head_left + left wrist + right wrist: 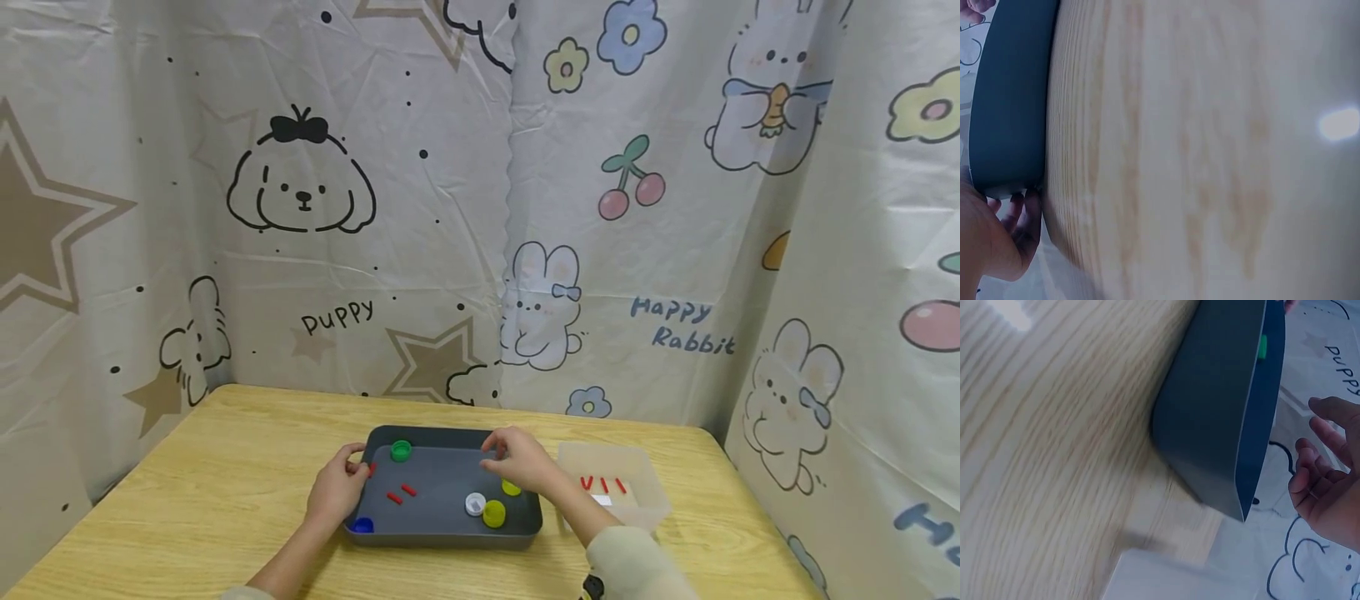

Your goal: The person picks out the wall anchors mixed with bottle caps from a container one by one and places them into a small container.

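Observation:
A dark grey tray [442, 540] lies on the table. My left hand [337, 493] grips its left end; in the left wrist view the fingers [1030, 219] lie against the outside of the wall. Above the tray's right part hovers my right hand [522, 460], fingers loosely bent, with nothing seen between them in the right wrist view. Inside the tray are a green cap [401, 451], a blue cap [363, 525], a white cap [475, 503], a yellow cap [493, 514] and another yellow cap [511, 487] partly behind the right hand. Several short red sticks [408, 490] lie toward the left.
To the tray's right stands a translucent plastic box [651, 492], partly covered by the right forearm. Red sticks [603, 484] and a white piece [602, 500] show in it. Behind the wooden table [247, 450] hangs a printed curtain [435, 275].

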A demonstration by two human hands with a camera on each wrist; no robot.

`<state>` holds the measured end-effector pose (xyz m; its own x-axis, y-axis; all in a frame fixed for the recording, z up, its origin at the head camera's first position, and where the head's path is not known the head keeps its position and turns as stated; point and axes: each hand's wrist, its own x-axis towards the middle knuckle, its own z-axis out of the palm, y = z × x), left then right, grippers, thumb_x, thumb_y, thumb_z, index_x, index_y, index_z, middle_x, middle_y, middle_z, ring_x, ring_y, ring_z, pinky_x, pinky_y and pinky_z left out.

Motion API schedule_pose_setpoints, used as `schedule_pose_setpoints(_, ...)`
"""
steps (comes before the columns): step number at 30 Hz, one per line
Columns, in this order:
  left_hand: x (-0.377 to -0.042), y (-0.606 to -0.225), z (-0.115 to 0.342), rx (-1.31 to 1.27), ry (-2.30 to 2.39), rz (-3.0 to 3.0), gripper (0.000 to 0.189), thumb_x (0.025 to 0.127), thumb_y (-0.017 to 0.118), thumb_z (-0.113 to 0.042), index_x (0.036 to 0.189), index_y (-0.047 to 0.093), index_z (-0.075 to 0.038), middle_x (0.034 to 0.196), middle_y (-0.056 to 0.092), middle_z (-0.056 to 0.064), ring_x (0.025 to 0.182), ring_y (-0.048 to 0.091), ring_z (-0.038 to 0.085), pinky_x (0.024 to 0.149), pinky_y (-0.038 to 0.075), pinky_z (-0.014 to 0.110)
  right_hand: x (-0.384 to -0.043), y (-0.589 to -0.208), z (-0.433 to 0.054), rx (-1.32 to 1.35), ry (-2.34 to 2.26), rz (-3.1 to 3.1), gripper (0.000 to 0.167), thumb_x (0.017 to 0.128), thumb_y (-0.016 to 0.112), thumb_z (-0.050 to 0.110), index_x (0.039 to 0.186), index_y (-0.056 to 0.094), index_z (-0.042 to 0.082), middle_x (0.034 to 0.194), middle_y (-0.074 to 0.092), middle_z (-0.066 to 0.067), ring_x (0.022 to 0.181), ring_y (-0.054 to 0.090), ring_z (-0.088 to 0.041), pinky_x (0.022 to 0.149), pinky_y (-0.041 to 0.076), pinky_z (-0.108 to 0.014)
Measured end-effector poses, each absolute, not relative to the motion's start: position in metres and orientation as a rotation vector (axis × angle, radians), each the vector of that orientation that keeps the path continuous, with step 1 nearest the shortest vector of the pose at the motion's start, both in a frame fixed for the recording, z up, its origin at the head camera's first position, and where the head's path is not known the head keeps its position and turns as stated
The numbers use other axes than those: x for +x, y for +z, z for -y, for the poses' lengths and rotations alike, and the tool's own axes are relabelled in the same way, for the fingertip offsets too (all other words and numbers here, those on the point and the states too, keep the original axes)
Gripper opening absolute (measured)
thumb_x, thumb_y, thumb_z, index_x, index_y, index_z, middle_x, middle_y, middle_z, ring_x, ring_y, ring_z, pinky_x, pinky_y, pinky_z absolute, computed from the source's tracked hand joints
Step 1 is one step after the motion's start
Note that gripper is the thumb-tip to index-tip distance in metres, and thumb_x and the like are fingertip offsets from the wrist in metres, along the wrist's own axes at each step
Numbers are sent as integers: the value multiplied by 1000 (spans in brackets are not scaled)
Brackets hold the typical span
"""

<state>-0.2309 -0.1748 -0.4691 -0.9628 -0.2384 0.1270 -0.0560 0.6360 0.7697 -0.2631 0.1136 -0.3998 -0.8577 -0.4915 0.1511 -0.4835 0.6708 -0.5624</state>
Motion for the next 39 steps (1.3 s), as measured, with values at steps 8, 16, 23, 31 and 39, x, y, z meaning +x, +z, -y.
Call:
schedule_pose_setpoints(8, -231, -469, 175, 241, -1222, 2637, 39, 89, 54, -17, 126, 54, -7, 92, 66, 10, 78, 61, 20, 60, 41, 30, -260, -403, -96, -873, -897, -2851, 18, 83, 68, 17, 97, 65, 6, 79, 52, -3, 63, 45, -10, 57, 38, -23)
schedule_pose_setpoints(16, -231, -470, 174, 247, -1226, 2631, 38, 88, 54, -16, 125, 55, -8, 90, 65, 8, 74, 59, 17, 60, 40, 29, -260, -411, -75, -835, -890, -2825, 20, 84, 67, 21, 98, 66, 8, 84, 55, -3, 69, 46, -10, 60, 39, -24)
schedule_pose_setpoints(23, -230, -470, 173, 251, -1218, 2609, 37, 87, 54, -15, 123, 56, -7, 88, 65, 8, 73, 59, 17, 59, 40, 28, -260, -423, -58, -854, -892, -2804, 18, 84, 68, 21, 97, 67, 9, 85, 56, -4, 69, 45, -9, 61, 39, -23)
schedule_pose_setpoints(31, -232, -471, 175, 245, -1236, 2634, 38, 89, 54, -17, 126, 55, -8, 91, 66, 10, 74, 59, 18, 60, 40, 29, -255, -431, -38, -866, -903, -2804, 16, 83, 69, 20, 95, 67, 9, 83, 56, -3, 68, 44, -7, 61, 38, -22)
schedule_pose_setpoints(39, -231, -470, 176, 242, -1242, 2630, 37, 89, 54, -16, 125, 55, -7, 91, 65, 10, 75, 59, 18, 60, 40, 29, -253, -447, -21, -808, -932, -2807, 12, 82, 70, 21, 91, 67, 13, 81, 56, 1, 70, 48, -6, 61, 41, -23)
